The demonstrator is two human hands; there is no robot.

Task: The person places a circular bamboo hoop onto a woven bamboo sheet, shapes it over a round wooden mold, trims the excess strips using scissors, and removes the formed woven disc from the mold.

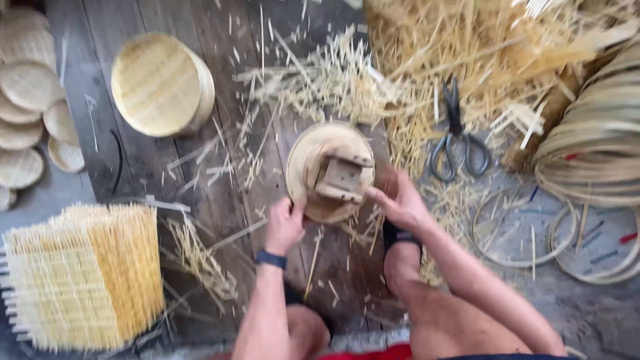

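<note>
A round wooden disc (307, 160) with a small wooden block handle (341, 179) on top lies on the dark plank floor. My left hand (283, 225) grips its near-left rim. My right hand (400, 201) holds its right edge, fingers reaching toward the block. Both hands press on the disc; what is under it is hidden.
A stack of round woven bamboo lids (160, 83) sits at the back left, flatter woven discs (27, 87) at the far left. Square woven mats (83, 277) lie front left. Scissors (457, 137), straw piles (480, 47), coiled bamboo strips (593, 147) and thin hoops (517, 230) fill the right.
</note>
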